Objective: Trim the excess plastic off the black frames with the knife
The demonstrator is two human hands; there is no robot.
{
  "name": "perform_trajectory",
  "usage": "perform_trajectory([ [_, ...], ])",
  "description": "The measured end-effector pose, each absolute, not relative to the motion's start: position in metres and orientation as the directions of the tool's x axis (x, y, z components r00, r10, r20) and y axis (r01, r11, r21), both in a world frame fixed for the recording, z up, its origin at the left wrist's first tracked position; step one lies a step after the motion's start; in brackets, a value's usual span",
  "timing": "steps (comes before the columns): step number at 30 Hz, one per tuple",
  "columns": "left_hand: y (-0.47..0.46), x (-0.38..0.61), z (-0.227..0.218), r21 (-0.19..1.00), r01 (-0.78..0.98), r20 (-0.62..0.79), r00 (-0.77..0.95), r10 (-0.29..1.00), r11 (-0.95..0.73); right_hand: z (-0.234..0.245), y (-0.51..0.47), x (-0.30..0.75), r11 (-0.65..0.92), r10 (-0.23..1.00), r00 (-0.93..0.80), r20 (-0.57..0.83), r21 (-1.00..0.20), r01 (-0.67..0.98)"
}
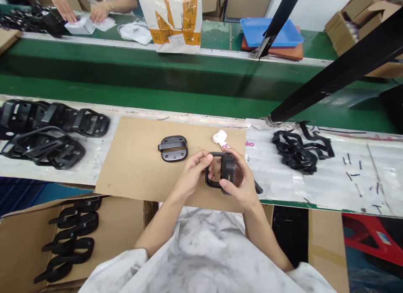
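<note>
In front of my body, both hands hold a black plastic bracket (pixel 228 173) with a squarish open frame on one side and a thicker part on the other. My left hand (pixel 197 169) pinches the frame's left edge. Fingers and thumb of my right hand (pixel 242 179) wrap round the thicker right part. Past my right palm pokes a black handle-like end (pixel 258 188); what it belongs to is hidden. A similar black part (pixel 173 149), a rounded plate with holes and a strap-like loop, lies on the cardboard sheet (pixel 135 167). Behind the hands is a white piece with pink lettering (pixel 220 137).
Black frames (pixel 56 125) are piled left, and more stand in a cardboard box (pixel 25 251) below. Black straps (pixel 296 150) and small black scraps lie right. A black post (pixel 330 70) slants across the right. Across the green channel, a co-worker's hands (pixel 100 11) handle white packaging.
</note>
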State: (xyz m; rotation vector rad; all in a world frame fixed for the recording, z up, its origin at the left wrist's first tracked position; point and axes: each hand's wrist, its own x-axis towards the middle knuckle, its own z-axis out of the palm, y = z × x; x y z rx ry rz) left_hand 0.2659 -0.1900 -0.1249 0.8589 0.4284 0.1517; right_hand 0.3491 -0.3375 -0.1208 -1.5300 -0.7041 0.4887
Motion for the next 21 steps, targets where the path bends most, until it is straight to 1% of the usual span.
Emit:
perform_trajectory([
  [3,-0.187,0.266,-0.12,0.619,0.137,-0.372,0.918,0.135,0.773,-0.117,-0.34,0.352,-0.006,0.716,0.694,0.077,-0.993,0.118],
  [5,-0.185,0.266,-0.119,0.576,0.181,-0.39,0.918,0.074,0.797,-0.115,-0.342,0.355,0.004,0.746,0.663,0.059,-0.996,0.084],
  [6,-0.184,0.266,-0.12,0.577,0.19,-0.397,0.915,0.07,0.794,-0.116,-0.343,0.357,0.007,0.757,0.651,0.053,-0.997,0.074],
  [8,-0.184,0.267,-0.122,0.622,0.191,-0.412,0.905,0.11,0.76,-0.117,-0.346,0.36,-0.005,0.766,0.642,0.043,-0.997,0.074],
  [10,-0.187,0.268,-0.124,0.698,0.185,-0.412,0.894,0.177,0.692,-0.12,-0.348,0.363,-0.037,0.762,0.647,0.032,-0.995,0.093],
  [15,-0.198,0.271,-0.125,0.868,0.15,-0.335,0.88,0.336,0.473,-0.124,-0.351,0.364,-0.067,0.751,0.66,0.026,-0.991,0.114],
  [17,-0.2,0.271,-0.124,0.89,0.127,-0.311,0.871,0.38,0.438,-0.123,-0.351,0.364,-0.049,0.744,0.666,0.044,-0.992,0.12],
  [18,-0.201,0.271,-0.124,0.886,0.116,-0.308,0.871,0.382,0.45,-0.121,-0.351,0.365,-0.04,0.742,0.668,0.054,-0.991,0.124],
  [21,-0.2,0.269,-0.128,0.839,0.095,-0.301,0.902,0.311,0.535,-0.118,-0.35,0.369,-0.022,0.706,0.702,0.094,-0.988,0.154],
])
